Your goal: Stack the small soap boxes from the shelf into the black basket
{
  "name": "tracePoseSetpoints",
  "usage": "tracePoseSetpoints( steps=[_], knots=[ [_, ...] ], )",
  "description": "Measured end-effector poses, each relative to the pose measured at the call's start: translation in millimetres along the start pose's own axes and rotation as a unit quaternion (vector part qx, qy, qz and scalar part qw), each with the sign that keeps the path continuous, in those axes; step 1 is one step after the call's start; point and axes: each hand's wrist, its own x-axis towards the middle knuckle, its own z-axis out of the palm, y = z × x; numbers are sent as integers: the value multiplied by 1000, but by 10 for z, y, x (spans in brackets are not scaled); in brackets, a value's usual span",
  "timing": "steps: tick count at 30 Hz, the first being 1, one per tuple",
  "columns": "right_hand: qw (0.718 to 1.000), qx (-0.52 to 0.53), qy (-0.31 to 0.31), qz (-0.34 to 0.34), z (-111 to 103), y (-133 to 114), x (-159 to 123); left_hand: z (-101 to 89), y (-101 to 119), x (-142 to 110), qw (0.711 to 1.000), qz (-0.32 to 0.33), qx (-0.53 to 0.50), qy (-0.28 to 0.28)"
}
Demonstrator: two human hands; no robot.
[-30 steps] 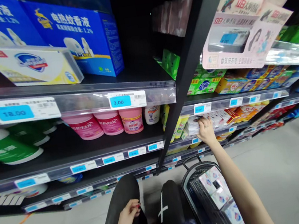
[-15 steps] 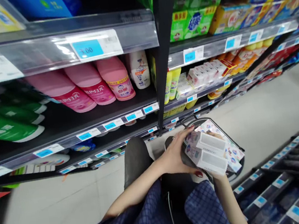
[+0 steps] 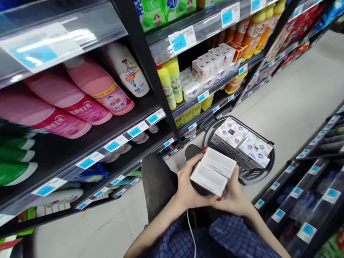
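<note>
Two small white cartons (image 3: 214, 171) are held side by side above my knees, their pale printed faces turned up. My left hand (image 3: 190, 187) wraps around their left side, with a red-nailed finger at the far edge. From the right and below, my right hand (image 3: 234, 197) grips the same cartons; some of its fingers are hidden behind them. Just beyond my hands, a black shopping basket (image 3: 250, 174) stands on the floor. Inside it lie flat packs of patterned white boxes (image 3: 255, 148), apart from the cartons I hold.
On the left shelf stand pink bottles (image 3: 103, 85), a white bottle (image 3: 129, 71) and green bottles (image 3: 3, 170). Farther right are yellow bottles (image 3: 170, 82) and small boxed goods (image 3: 211, 64). Another low shelf (image 3: 314, 195) borders the aisle floor (image 3: 299, 82) at right.
The cartons have moved left and toward my body, away from above the basket. My right hand has come up beside them, and the view has shifted to the right.
</note>
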Motion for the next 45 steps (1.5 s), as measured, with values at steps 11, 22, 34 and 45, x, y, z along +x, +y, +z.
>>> tracePoseSetpoints(
  steps=[11, 22, 34, 45],
  knots=[
    [981, 152, 0, 118, -249, 328, -134, 6, -126, -114, 951, -248, -159, -95],
    [904, -152, 361, 170, -2704, 1174, -45, -612, -1072, -731, 754, -473, -454, 47],
    [811, -507, 169, 236, -3463, 2203, 668, -1347, -1489, -1754, 729, -480, -451, 184],
    [780, -560, 132, 246, -3505, 2557, 573, -1293, -1569, -1718, 746, -437, -491, 106]
  ],
)
